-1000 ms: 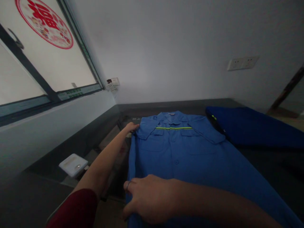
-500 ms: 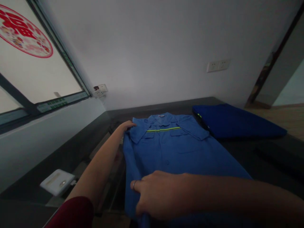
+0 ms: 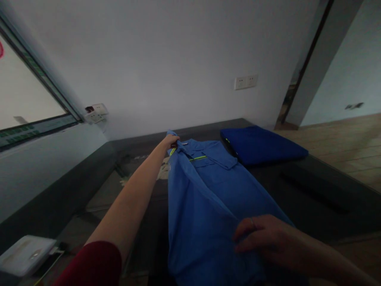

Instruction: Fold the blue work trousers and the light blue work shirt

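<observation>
A blue short-sleeved work shirt (image 3: 205, 214), with a collar and a yellow-green stripe across the chest, lies front up on a dark table. Its left side is lifted and folded over toward the middle. At the far end, my left hand (image 3: 172, 140) is closed on the shirt near the shoulder. Close to me, my right hand (image 3: 268, 236) has its fingers bent on the cloth where the folded edge ends near the hem. The tips of those fingers are dim and partly hidden.
To the right lies a folded dark-blue cloth item (image 3: 262, 145). A white box (image 3: 26, 254) with a cable rests at the lower left. A dark strip-like object (image 3: 314, 190) lies on the table's right part. Wall sockets (image 3: 246, 82) are behind the table.
Both hands have moved rightward, carrying the shirt's left side over toward its middle. The view has turned right, showing more floor and less of the window.
</observation>
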### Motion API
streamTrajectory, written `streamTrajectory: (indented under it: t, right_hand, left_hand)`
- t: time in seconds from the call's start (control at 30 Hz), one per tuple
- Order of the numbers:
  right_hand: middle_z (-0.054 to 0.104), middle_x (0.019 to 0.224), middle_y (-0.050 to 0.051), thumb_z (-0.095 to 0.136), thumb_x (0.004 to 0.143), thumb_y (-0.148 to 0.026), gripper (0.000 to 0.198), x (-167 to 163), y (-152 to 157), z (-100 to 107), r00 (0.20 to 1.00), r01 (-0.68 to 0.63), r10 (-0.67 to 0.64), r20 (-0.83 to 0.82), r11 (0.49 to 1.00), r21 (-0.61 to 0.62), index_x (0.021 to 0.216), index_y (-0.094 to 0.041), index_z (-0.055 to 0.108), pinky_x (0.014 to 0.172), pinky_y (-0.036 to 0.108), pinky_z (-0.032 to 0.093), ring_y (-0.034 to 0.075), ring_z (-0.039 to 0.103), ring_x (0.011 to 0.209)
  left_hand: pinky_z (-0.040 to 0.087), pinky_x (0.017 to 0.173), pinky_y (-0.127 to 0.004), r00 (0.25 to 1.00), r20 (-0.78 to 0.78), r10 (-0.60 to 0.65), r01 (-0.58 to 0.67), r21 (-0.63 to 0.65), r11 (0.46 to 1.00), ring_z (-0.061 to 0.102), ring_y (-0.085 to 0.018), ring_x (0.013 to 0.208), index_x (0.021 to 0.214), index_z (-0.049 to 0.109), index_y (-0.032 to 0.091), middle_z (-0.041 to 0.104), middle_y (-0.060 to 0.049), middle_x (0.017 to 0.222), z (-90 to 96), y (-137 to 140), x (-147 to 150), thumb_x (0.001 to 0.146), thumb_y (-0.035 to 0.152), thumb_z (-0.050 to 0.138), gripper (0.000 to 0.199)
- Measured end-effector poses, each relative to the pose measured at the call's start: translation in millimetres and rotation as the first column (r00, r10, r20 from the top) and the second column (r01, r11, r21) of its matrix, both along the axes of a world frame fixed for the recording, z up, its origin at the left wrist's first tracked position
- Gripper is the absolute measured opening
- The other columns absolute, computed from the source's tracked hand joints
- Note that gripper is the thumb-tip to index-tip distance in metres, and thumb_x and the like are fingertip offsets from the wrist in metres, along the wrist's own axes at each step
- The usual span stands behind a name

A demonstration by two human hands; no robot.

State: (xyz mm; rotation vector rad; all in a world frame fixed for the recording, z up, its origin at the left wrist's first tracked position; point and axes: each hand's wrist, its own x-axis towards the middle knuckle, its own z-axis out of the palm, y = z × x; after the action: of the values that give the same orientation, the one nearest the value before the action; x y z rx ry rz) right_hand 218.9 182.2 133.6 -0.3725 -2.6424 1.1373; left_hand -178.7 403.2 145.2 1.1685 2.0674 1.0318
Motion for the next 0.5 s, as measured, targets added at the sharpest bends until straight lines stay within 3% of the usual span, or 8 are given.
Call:
streamTrajectory:
  t: [0.23,0.5]
  right_hand:
    - [0.069,0.104,0.002,0.056,0.084,-0.017,0.034,65,-18,-28,0.967,0.25,-0.254,-0.027,0.964,-0.094,0.105,-0.04,0.07,0.079,0.025,0.054,0.017,0.067,0.092]
    - [0.072,0.097,0.005,0.064,0.079,-0.035,0.016,129,-37,-65,0.862,0.496,-0.506,-0.018,0.851,-0.171,0.091,-0.038,0.075,0.077,0.03,0.057,0.022,0.069,0.089]
  left_hand:
    - [0.046,0.056,-0.022,0.963,-0.248,-0.107,0.116,0.022,0.993,0.061,-0.016,0.062,0.065,0.06,0.014,0.057,-0.002,0.056,-10.0,46,83,0.066,0.01,0.061,0.004]
    - [0.048,0.066,-0.023,0.855,-0.367,-0.366,0.369,-0.064,0.927,0.067,-0.023,0.084,0.074,0.069,0.012,0.069,-0.008,0.073,-39.0,70,181,0.066,0.011,0.061,0.011]
